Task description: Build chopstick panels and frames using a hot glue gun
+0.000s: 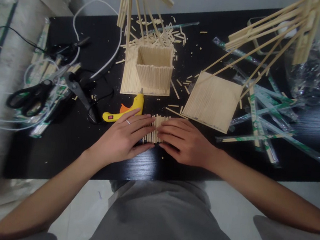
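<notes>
A short row of cut wooden sticks (155,128) lies side by side near the front edge of the black table (68,140). My left hand (123,137) rests flat on the row's left end, fingers stretched out, a ring on one finger. My right hand (185,140) lies flat on the row's right end, fingers extended toward the left. Both hands press the sticks from either side. A yellow glue gun (126,110) lies just behind my left hand.
A stick box on a stick panel (153,71) stands at centre back, with stick offcuts (158,35) scattered behind it. A second flat stick panel (212,101) lies to the right. Chopstick wrappers (267,117) litter the right. Black scissors (32,96), pliers (79,91) and a white cable (109,58) lie on the left.
</notes>
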{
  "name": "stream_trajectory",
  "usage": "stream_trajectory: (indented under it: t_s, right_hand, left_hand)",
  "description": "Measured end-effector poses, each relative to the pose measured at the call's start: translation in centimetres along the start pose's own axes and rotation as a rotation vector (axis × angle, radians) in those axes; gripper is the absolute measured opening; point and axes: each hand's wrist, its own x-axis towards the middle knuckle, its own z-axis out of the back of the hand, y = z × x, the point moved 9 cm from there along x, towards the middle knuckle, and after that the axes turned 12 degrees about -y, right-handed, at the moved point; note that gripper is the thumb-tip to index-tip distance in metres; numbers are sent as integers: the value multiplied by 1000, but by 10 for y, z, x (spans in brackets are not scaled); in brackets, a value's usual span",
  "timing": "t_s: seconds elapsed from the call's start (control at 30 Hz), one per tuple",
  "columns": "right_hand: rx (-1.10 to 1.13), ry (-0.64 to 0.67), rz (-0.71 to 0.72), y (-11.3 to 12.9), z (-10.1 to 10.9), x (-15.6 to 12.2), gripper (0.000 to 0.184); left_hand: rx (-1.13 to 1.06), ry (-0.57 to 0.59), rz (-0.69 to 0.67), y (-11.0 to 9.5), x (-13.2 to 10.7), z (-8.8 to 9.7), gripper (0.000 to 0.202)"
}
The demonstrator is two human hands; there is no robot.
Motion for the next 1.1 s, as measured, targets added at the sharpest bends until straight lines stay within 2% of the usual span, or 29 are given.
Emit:
stream_trajectory:
  t_s: [0.4, 0.73, 1.1]
  right_hand:
    - [-45, 26, 53, 1, -3, -3, 15]
    - [-61, -1, 101, 6, 1, 0, 13]
    - [-52, 2, 106, 7, 0, -1, 18]
  left_hand:
    - [-21, -20, 12, -2, 2, 0, 38]
    - [-5, -23, -5, -4, 3, -2, 32]
    - [8, -47, -10, -7, 4, -2, 27]
